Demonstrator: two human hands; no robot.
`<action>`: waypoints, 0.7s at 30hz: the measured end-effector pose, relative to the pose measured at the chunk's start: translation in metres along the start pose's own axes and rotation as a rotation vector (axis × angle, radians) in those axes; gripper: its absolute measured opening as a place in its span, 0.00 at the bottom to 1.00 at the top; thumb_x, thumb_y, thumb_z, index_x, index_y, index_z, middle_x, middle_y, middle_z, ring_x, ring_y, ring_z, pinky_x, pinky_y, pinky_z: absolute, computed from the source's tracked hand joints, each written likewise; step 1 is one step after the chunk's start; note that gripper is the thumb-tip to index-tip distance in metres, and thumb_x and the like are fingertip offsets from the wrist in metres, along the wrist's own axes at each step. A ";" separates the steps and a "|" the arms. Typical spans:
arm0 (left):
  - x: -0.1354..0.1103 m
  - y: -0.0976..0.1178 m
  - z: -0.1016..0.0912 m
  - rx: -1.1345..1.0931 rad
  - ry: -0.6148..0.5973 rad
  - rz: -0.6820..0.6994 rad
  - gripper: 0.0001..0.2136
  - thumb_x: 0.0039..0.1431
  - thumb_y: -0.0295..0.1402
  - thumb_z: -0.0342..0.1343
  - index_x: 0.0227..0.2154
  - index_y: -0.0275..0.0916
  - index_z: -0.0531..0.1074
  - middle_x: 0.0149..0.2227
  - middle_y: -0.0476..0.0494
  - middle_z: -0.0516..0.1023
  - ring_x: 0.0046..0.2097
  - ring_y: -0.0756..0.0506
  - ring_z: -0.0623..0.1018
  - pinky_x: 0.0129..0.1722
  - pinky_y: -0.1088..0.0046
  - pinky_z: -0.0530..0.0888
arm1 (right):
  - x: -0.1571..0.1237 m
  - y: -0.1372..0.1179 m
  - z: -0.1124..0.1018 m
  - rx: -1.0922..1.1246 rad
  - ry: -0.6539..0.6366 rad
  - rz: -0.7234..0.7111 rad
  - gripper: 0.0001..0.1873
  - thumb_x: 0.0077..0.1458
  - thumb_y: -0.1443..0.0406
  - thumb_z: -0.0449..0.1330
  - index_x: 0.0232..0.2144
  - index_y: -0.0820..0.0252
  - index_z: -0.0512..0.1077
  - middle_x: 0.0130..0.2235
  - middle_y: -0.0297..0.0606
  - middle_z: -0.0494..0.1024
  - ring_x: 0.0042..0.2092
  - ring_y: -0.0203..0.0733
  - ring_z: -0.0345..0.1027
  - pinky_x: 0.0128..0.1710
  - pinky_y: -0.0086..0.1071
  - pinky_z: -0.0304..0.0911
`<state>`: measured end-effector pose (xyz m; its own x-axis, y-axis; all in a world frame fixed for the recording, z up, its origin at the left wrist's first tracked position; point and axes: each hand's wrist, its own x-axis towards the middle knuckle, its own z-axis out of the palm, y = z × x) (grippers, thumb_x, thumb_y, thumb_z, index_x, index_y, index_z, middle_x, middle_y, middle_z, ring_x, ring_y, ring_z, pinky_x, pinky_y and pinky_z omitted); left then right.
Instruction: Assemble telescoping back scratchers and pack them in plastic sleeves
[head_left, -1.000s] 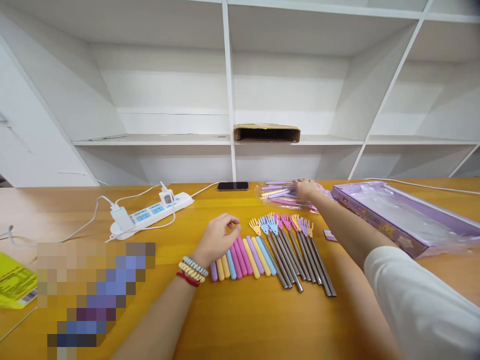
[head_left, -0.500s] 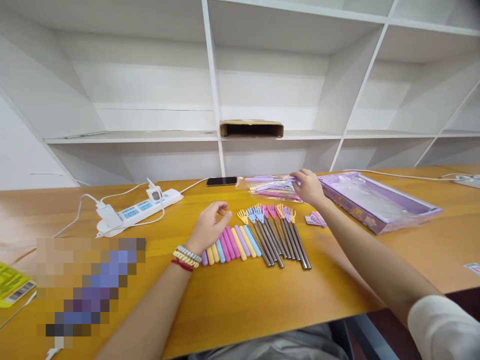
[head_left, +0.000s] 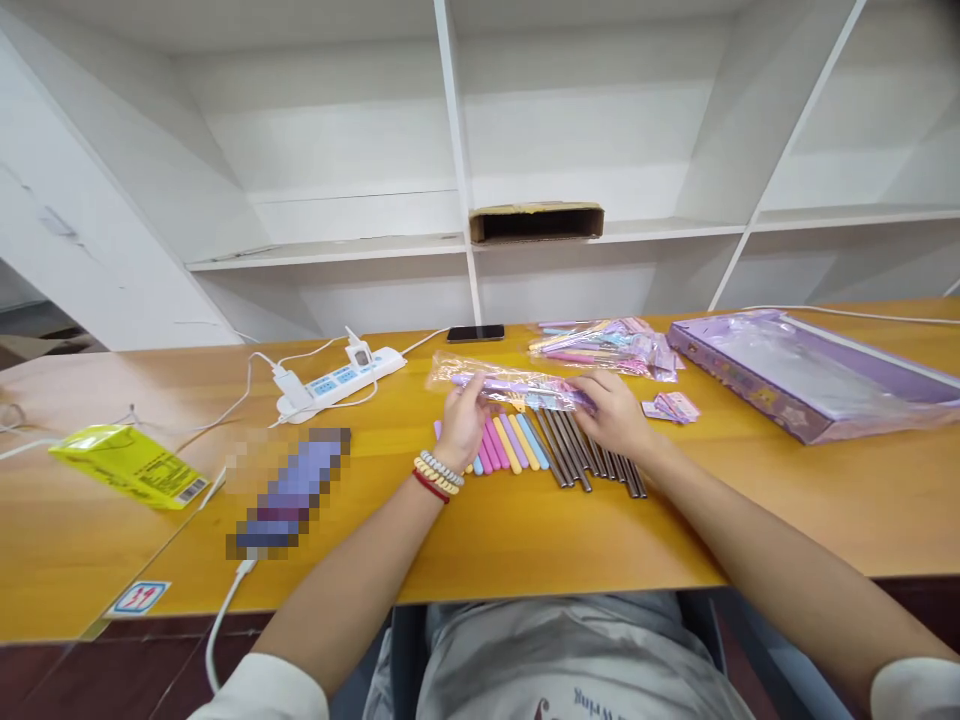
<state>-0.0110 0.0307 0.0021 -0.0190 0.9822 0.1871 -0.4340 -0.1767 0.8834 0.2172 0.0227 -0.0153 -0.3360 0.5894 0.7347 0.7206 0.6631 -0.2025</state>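
Note:
Above the middle of the table, a back scratcher with a purple handle in a clear plastic bag (head_left: 510, 384) is stretched between both hands. My left hand (head_left: 460, 428) pinches the bag near its left part, thumb on top. At its right end my right hand (head_left: 616, 415) grips the bag with bent fingers. Below them lies a row of pink, purple, yellow and blue handles (head_left: 516, 446). Beside it are several metal rods (head_left: 579, 452); their hand-shaped heads are mostly hidden by the bag and my right hand.
More bagged back scratchers (head_left: 600, 345) lie at the back, left of a purple box (head_left: 750, 385) with clear plastic. Small cards (head_left: 672, 407) lie near my right hand. Leftward are a power strip (head_left: 341, 383), a blurred-out device (head_left: 292, 495) and a yellow packet (head_left: 127, 465). A dark phone (head_left: 476, 333) lies behind.
My right hand has drawn one bagged back scratcher from the back pile toward me. My left hand has risen from beside the handles and taken hold of the bag. The view has shifted.

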 end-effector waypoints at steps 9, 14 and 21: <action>0.007 0.021 -0.009 -0.124 0.066 -0.086 0.11 0.50 0.39 0.59 0.28 0.35 0.70 0.20 0.52 0.70 0.23 0.54 0.72 0.24 0.80 0.70 | 0.005 0.020 -0.034 0.895 -0.108 0.430 0.25 0.56 0.48 0.49 0.45 0.60 0.67 0.28 0.37 0.73 0.27 0.36 0.67 0.26 0.30 0.62; -0.005 0.018 -0.002 0.112 -0.208 -0.282 0.15 0.48 0.40 0.61 0.34 0.33 0.72 0.19 0.51 0.70 0.19 0.54 0.69 0.19 0.79 0.68 | 0.003 0.018 -0.023 0.762 -0.119 0.534 0.19 0.52 0.52 0.57 0.37 0.62 0.70 0.24 0.33 0.70 0.24 0.32 0.62 0.25 0.29 0.59; -0.022 0.004 0.006 0.471 -0.581 -0.371 0.17 0.48 0.42 0.61 0.38 0.37 0.68 0.19 0.52 0.70 0.15 0.55 0.65 0.13 0.81 0.54 | 0.004 -0.006 -0.006 0.796 -0.073 0.281 0.11 0.51 0.58 0.60 0.35 0.57 0.74 0.39 0.38 0.72 0.43 0.38 0.66 0.42 0.35 0.63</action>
<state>-0.0069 0.0080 0.0044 0.5748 0.8150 -0.0732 0.1035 0.0163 0.9945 0.2151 0.0181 -0.0069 -0.2666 0.7912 0.5504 0.1500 0.5982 -0.7872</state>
